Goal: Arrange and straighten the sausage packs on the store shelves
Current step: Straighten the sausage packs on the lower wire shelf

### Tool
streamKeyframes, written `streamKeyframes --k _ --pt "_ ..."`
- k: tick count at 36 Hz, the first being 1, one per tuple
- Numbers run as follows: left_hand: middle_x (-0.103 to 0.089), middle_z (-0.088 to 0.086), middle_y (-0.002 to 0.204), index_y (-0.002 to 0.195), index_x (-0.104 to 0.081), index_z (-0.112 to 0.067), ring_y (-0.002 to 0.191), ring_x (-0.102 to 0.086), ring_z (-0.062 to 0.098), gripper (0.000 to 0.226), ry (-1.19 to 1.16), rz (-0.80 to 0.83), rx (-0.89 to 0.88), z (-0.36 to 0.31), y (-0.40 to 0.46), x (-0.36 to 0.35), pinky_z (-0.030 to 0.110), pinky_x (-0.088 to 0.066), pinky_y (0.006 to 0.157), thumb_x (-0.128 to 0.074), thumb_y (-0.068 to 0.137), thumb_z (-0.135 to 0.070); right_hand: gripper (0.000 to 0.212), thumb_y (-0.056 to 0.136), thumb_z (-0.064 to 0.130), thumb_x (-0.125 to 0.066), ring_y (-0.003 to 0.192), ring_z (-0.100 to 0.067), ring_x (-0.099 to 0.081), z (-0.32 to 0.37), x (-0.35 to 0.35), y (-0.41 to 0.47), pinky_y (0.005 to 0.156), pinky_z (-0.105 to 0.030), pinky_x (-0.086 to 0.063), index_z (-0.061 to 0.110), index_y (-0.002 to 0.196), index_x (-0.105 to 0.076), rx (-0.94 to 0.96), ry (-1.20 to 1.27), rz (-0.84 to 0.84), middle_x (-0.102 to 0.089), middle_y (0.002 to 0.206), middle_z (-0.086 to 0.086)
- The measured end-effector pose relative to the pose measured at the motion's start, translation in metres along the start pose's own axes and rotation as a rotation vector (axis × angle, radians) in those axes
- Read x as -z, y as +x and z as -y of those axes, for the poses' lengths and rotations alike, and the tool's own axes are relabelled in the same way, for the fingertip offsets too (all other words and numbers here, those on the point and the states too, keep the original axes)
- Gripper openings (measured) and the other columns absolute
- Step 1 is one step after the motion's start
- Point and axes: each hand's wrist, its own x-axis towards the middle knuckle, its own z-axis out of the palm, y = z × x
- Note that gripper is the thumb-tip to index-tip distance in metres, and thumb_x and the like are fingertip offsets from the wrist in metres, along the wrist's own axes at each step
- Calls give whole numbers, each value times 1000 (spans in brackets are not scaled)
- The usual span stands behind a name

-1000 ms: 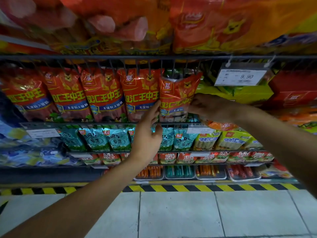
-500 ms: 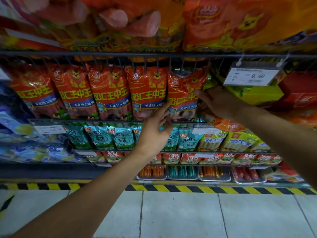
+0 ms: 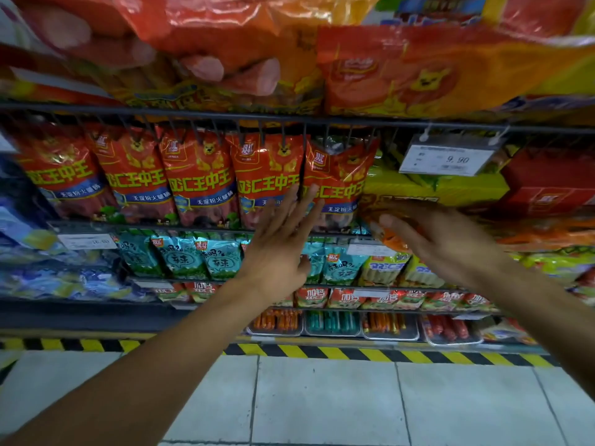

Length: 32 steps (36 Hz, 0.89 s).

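Because the red sausage packs (image 3: 199,178) stand upright side by side behind a thin wire rail (image 3: 145,225), their fronts face the aisle and the yellow lettering reads in one line from the far left of the shelf. Four of them sit square; the fifth pack (image 3: 338,178), at the right end of the row, leans a little and its top corner looks crumpled, so I take it for the one being put right. Below them, teal packs (image 3: 183,257) are lined up the same way on the next shelf down.

At the seam between the fourth and fifth packs is the left hand (image 3: 280,249), flat, with fingers straight and spread, fingertips (image 3: 314,191) at or just in front of the wrappers; I judge it is there to press the fronts level, not to take hold. To the right, the right hand (image 3: 450,246) is blurred, fingers stretched out flat toward an orange pack (image 3: 392,238) lying on the shelf edge just beside the row; it seems to hold nothing, though its far side is hidden. Above it a price tag (image 3: 447,159) hangs from the upper rail, where shoppers can read it.
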Motion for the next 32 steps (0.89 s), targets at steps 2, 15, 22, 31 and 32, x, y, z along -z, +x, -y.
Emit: streamKeyframes --k 2,15,22,31,32 --pt "23 -4 168 162 8 -23 154 24 22 100 27 55 12 1 3 4 41 22 121 -64 94 -31 73 89 86 -13 108 -29 -65 -5 2 -15 85 -47 -54 46 139 -48 -27 -32 -26 -67 128 1" --pt "7 -3 171 162 -5 -29 157 6 23 99 -349 283 150 -44 -22 43 43 -5 129 -74 92 -21 73 94 52 -63 135 -28 -47 3 41 -74 104 -42 -45 27 155 -33 -112 88 38 -49 151 -5" --pt "-20 1 168 162 -21 -22 156 -15 20 89 -511 273 188 -69 -26 66 44 -19 126 -74 91 -15 82 92 40 -71 141 -29 -42 -10 55 -73 111 -43 -43 22 159 -27 -161 120 117 -40 158 -7" --pt "-29 -5 165 162 -21 -26 150 -28 12 86 -607 311 261 -105 7 64 16 -24 113 -72 94 -15 82 92 42 -71 134 -35 -49 -35 44 -53 100 -49 -51 28 159 -24 -137 106 175 -43 155 -10" --pt "-30 -4 164 162 -22 -26 149 -29 12 85 -626 308 283 -108 11 62 14 -24 111 -72 94 -15 81 92 43 -70 133 -36 -49 -37 43 -50 100 -49 -51 29 159 -25 -139 99 190 -45 153 -12"
